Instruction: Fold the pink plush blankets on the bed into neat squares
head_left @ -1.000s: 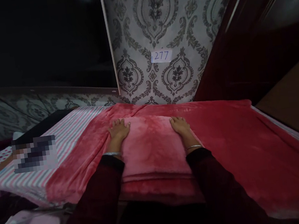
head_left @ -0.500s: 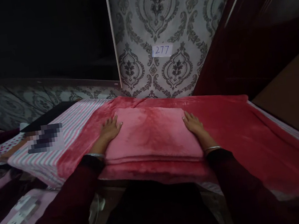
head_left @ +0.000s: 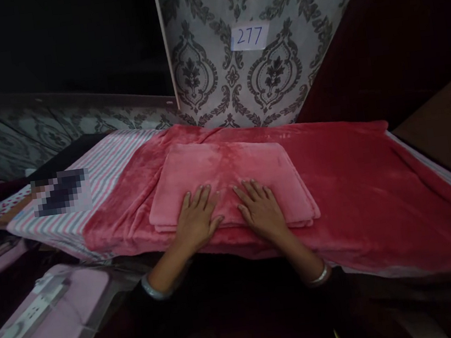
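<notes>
A folded pink plush blanket (head_left: pixel 216 164) lies flat in layers, its near edge toward me. My left hand (head_left: pixel 198 220) rests palm down on its near left part, fingers spread. Beside it, my right hand (head_left: pixel 260 208) is laid flat on the near right part, fingers also apart. A gap of pink cloth shows between the two hands. Beneath the folded blanket spreads a larger red plush cloth (head_left: pixel 357 190), draped over the surface and hanging at the front. Neither hand grips anything.
A striped cloth (head_left: pixel 116 155) covers the left end, with a blurred-out item (head_left: pixel 62 191) on it. Behind stands a large dark screen (head_left: pixel 51 48). A power strip (head_left: pixel 25 323) sits on a pink stool (head_left: pixel 80 299) at lower left. A paper marked 277 (head_left: pixel 250 36) is on the wall.
Both hands have moved from the blanket's left and right sides inward and nearer to me, onto its front part. The camera view has tipped downward.
</notes>
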